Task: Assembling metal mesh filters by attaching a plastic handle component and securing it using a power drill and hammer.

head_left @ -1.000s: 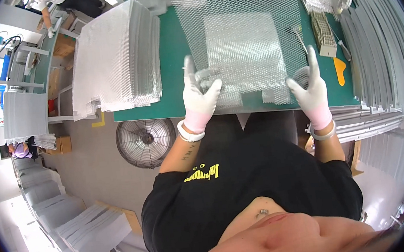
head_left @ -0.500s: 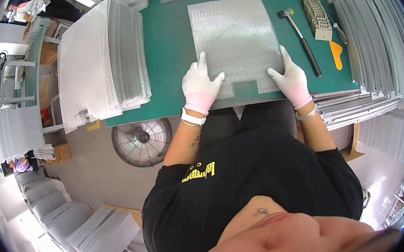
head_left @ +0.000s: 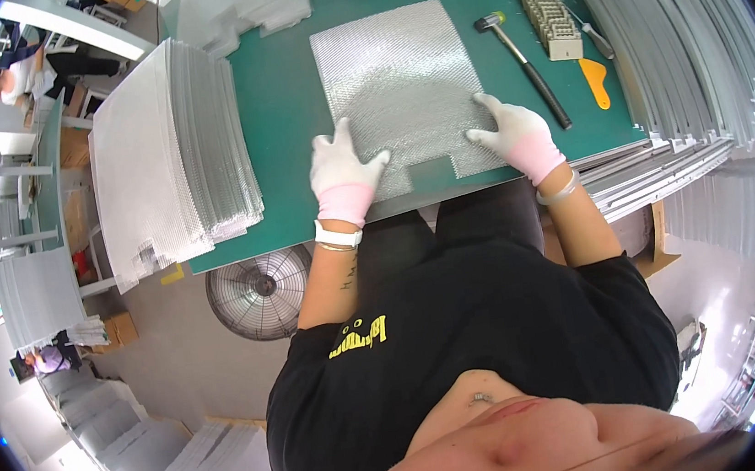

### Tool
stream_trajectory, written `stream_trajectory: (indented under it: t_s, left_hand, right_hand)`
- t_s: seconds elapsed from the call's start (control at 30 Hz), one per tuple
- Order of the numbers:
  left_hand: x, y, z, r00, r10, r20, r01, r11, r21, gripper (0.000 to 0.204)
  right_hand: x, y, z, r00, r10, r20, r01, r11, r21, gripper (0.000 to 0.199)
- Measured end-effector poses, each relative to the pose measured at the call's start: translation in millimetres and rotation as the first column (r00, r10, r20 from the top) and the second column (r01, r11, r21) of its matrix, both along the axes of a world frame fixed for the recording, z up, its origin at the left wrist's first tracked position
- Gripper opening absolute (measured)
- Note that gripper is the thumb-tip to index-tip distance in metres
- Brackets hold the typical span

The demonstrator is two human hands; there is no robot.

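A silvery mesh sheet [head_left: 402, 76] with a notch in its near edge lies flat on the green tabletop [head_left: 281, 154]. My left hand [head_left: 343, 173], in a white glove with a pink cuff, rests at its near left side, index finger stretched along the edge and thumb spread over the mesh. At the near right side is my right hand [head_left: 514, 136], gloved the same way, fingers apart and thumb reaching onto the sheet. Both hands touch the sheet's borders; the fingers beneath my palms are partly hidden.
A tall stack of mesh sheets [head_left: 139, 159] stands left, with more sheets [head_left: 257, 9] behind. Right of the work lie a hammer [head_left: 531, 77], a row of beige blocks [head_left: 559, 37], a screwdriver [head_left: 599, 42] and an orange scraper [head_left: 596, 84]. Long metal strips [head_left: 679, 38] fill the right side; a fan [head_left: 262, 294] stands below.
My view has turned, so the table appears shifted left and tilted. Both hands stay at the sheet's near sides, and the sheet keeps its place on the table.
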State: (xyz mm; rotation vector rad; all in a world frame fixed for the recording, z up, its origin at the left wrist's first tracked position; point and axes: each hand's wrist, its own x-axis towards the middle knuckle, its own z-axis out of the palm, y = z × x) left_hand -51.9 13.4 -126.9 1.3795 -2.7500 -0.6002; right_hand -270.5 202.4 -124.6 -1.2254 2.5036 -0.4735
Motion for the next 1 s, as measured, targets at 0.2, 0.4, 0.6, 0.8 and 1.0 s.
stream_trajectory:
  t_s: [0.2,0.4,0.6,0.8,1.0]
  left_hand:
    - [14.4,-36.7,-33.1,0.895,-0.445,-0.033,0.427,0.875,-0.228,0.082]
    - [31.3,18.7,7.0,0.915,-0.395,0.086,0.403,0.908,-0.114,0.07]
    - [80.5,59.4,8.4,0.869,-0.317,-0.38,0.115,0.876,-0.469,0.049]
    - [154.3,68.3,-42.8,0.827,0.196,-0.527,0.066,0.897,0.436,0.023]
    - [118.1,57.2,-64.0,0.854,0.417,-0.31,0.075,0.49,0.868,0.046]
  right_hand:
    - [-122.0,20.8,11.9,0.739,-0.132,-0.661,-0.064,0.963,-0.264,0.041]
    - [-181.4,43.5,0.9,0.792,-0.022,-0.61,0.015,1.0,-0.017,0.041]
    - [-156.5,55.3,21.0,0.804,-0.03,-0.594,-0.131,0.965,-0.225,0.024]
    - [65.4,77.8,53.8,0.815,0.516,0.264,-0.386,0.822,-0.419,0.025]
    - [139.8,47.2,-35.5,0.847,0.302,0.437,-0.263,0.953,-0.15,0.057]
